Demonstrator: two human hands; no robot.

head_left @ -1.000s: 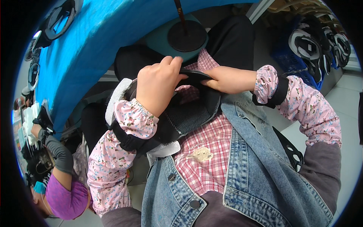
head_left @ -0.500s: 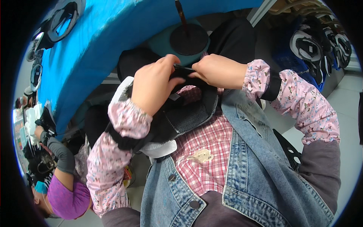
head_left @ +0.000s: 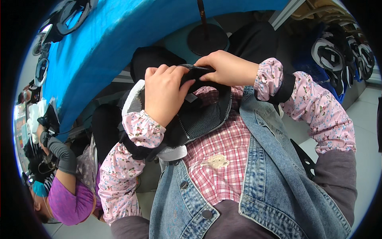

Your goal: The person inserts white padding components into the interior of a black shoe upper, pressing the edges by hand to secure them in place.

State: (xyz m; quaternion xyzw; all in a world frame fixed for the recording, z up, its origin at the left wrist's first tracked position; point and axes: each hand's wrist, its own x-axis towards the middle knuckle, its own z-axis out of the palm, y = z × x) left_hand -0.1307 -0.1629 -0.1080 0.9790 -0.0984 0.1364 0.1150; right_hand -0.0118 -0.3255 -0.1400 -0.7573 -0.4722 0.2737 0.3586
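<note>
A black sewn fabric piece [head_left: 203, 123] with mesh lining, a small light tag inside and a wide opening lies across my lap. Its exact kind I cannot tell. White parts [head_left: 173, 153] stick out at its left side, beside my left sleeve. My left hand [head_left: 167, 89] is closed on the far rim, fingers over the edge and thumb inside the opening. Just to the right, my right hand [head_left: 223, 67] pinches the same rim between thumb and fingers. Plaid cloth shows through the opening.
A blue-covered table [head_left: 107, 44] curves across the far left, with black pieces [head_left: 71, 20] on it. Beyond my lap stands a round dark base [head_left: 207, 40] with a rod. Similar black-and-white pieces fill a blue basket [head_left: 312, 67] at right. A co-worker in purple [head_left: 75, 203] sits at left.
My right hand has shifted a little along the rim, its fingers now stretched further over the edge. The rim between both hands stands slightly higher. The whole view has moved slightly.
</note>
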